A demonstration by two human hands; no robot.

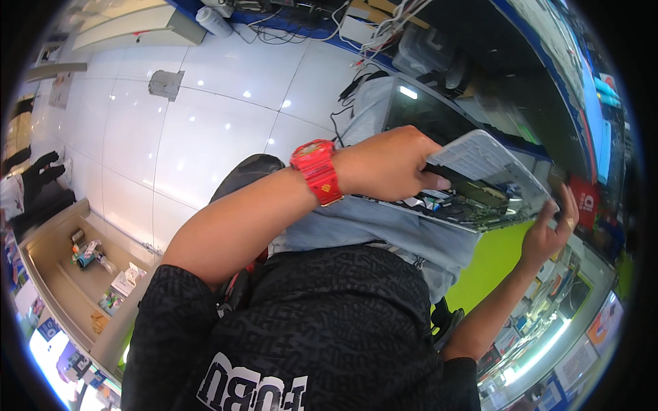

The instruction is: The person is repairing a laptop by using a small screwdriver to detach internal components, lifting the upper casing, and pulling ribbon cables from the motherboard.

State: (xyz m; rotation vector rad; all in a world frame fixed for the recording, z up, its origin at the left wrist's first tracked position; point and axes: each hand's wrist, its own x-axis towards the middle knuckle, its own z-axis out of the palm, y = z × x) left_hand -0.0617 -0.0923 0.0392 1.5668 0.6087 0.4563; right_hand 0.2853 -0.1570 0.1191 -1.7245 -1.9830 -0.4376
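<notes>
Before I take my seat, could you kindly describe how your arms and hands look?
The left sleeve is short and black with a dark tonal pattern; the right sleeve is also black. A chunky red watch with a small gold-toned emblem on its strap circles the left wrist. The left hand and right hand are ungloved.

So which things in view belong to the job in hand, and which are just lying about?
In the job:
- open laptop, its circuit board exposed
- pale panel, pinched by the left hand; right hand at its other end

Just lying about:
- white cables
- clear plastic tub
- white container
</notes>
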